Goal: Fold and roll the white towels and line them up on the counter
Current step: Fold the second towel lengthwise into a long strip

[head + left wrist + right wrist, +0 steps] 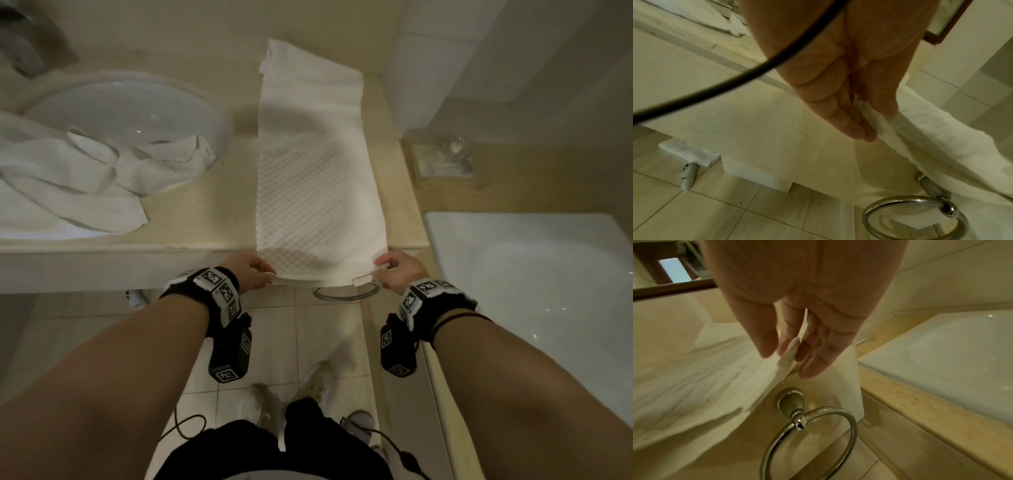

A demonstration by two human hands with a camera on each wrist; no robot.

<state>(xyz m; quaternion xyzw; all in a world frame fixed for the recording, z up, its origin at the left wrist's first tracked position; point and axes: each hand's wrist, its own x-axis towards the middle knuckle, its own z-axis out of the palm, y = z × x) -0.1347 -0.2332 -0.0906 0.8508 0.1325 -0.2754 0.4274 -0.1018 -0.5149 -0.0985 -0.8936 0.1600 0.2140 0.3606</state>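
Left hand (838, 91) grip on towel (941, 138) corner

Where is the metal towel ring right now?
Head view: the towel ring hangs on the counter's front, below the towel's near edge, between both hands.
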